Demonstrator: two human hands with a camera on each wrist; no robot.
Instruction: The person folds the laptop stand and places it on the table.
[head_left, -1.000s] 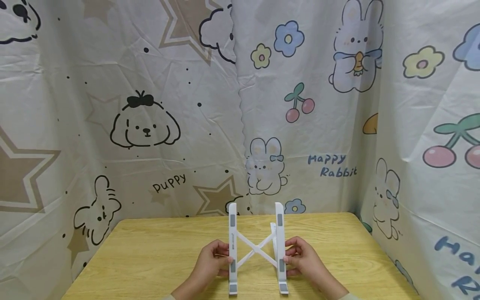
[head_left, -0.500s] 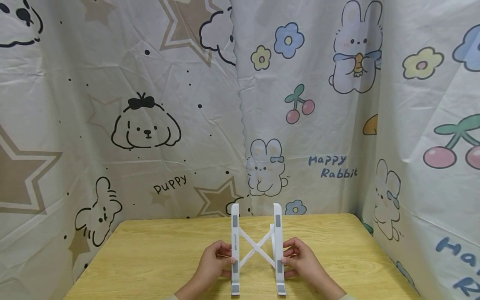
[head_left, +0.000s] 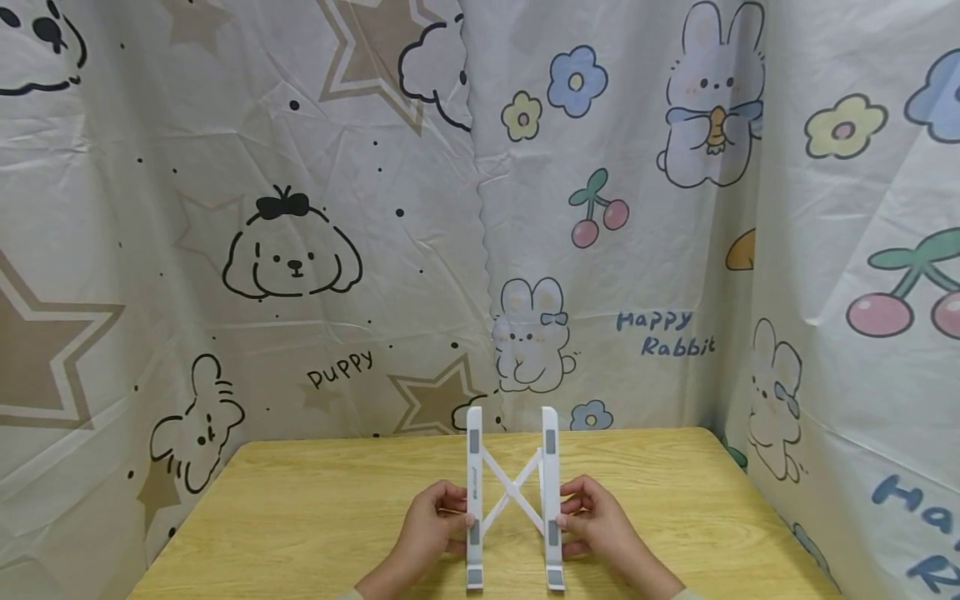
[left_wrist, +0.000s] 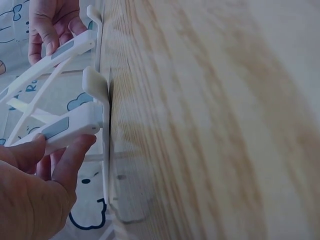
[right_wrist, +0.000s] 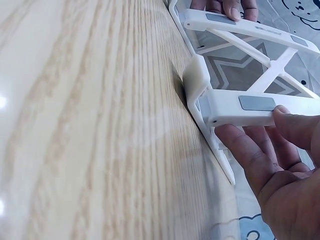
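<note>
A white folding laptop stand (head_left: 512, 490) stands on the table, its two long rails upright-looking in the head view and joined by an X of thin bars. Grey pads (right_wrist: 257, 103) are set into the rails, and each rail ends in a bent lip near the front. My left hand (head_left: 435, 525) pinches the left rail, thumb on its top face and fingers beneath. On the other side, my right hand (head_left: 600, 521) holds the right rail in the same way. Close up in the left wrist view, the base arm of the stand (left_wrist: 75, 125) meets the wood.
The yellow wood-grain table (head_left: 322, 483) has rounded far corners. Behind and beside it hangs a pale curtain (head_left: 420, 250) printed with puppies, rabbits, stars, flowers and cherries.
Both hands have moved inward, pushing the two rails closer together. The X between them has grown narrower. Both hands keep their hold on the laptop stand.
</note>
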